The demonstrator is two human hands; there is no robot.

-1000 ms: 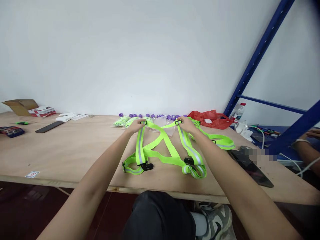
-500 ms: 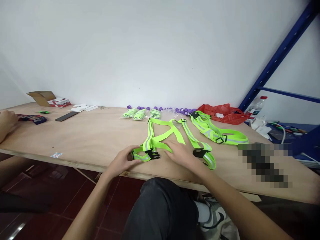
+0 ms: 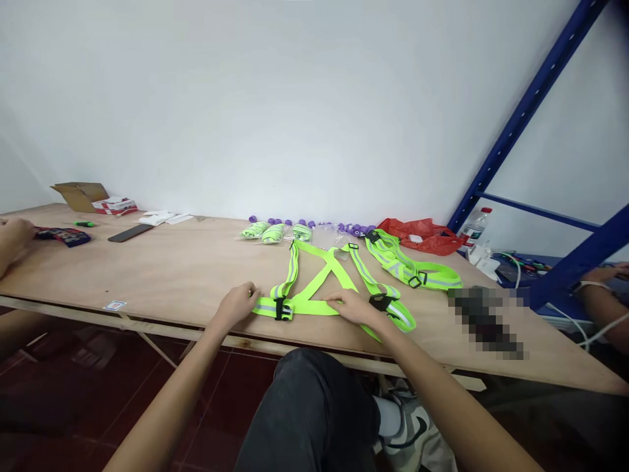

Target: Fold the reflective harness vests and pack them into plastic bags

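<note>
The left hand (image 3: 239,303) pinches the left end of the vest (image 3: 324,288) — a neon-yellow reflective strap harness — at the bottom band, fingers curled on the webbing just left of the black buckle (image 3: 280,308). The right hand (image 3: 354,305) lies flat, fingers spread, pressing the same band down near a second black clip (image 3: 381,301). The vest lies on the tabletop (image 3: 162,275) close to the near edge, its two shoulder straps running away from the person and crossing in an X.

To do this step well, judging from the layout: keep the band taut between the hands, hold the reflective stripe facing up, and remove any twist before the buckle is moved. Press lightly — the webbing looks slippery and light, and it may slide on the bare plywood.

Further back, a second vest (image 3: 410,267) lies just right of the first, apart from it. Beyond, near the wall, sit three bagged vests (image 3: 276,231), a row of purple caps (image 3: 314,224) and a red bag (image 3: 417,234). Another person's hand (image 3: 12,239) rests at the far left edge.
</note>
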